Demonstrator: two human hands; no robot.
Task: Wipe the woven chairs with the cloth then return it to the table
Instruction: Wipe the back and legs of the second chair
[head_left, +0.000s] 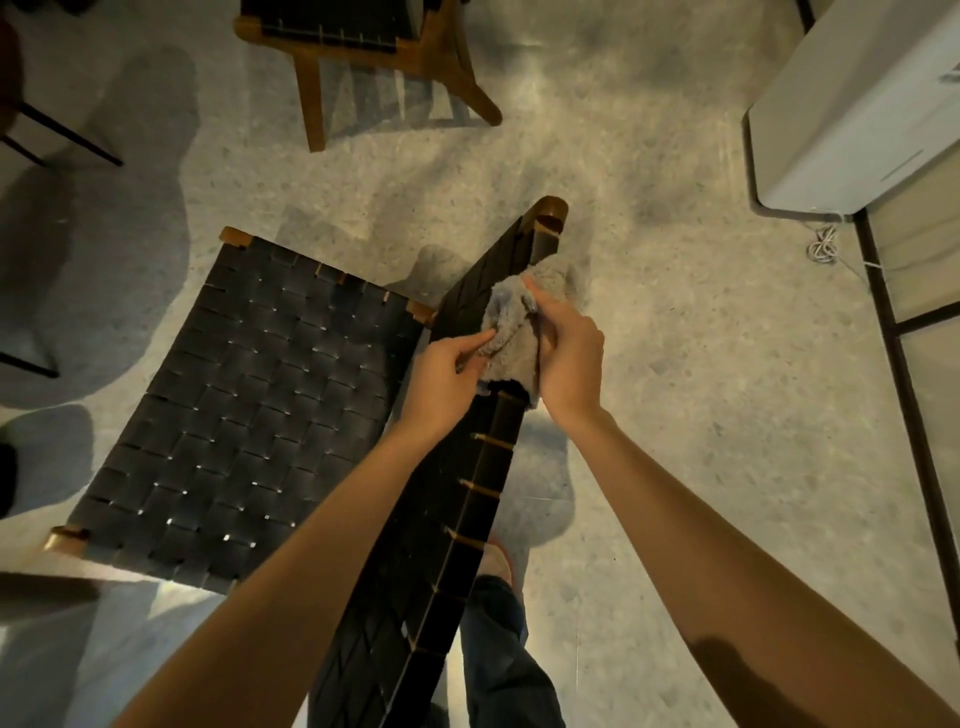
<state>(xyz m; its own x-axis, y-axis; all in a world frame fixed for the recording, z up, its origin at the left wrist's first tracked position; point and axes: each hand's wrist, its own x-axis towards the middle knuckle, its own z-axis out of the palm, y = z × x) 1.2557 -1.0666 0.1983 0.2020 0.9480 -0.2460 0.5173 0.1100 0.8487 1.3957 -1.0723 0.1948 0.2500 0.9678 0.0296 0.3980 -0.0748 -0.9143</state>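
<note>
A black woven chair with a wooden frame stands below me, its seat to the left and its backrest running up the middle. A fluffy grey cloth is draped over the backrest's top edge. My left hand pinches the cloth's left side. My right hand grips its right side, thumb on top. Both hands sit on the backrest rail near its far end.
A second woven chair with wooden legs stands at the top. A white box-shaped unit sits at the upper right beside a dark metal frame. Dark thin furniture legs show at the far left. Speckled floor surrounds the chair.
</note>
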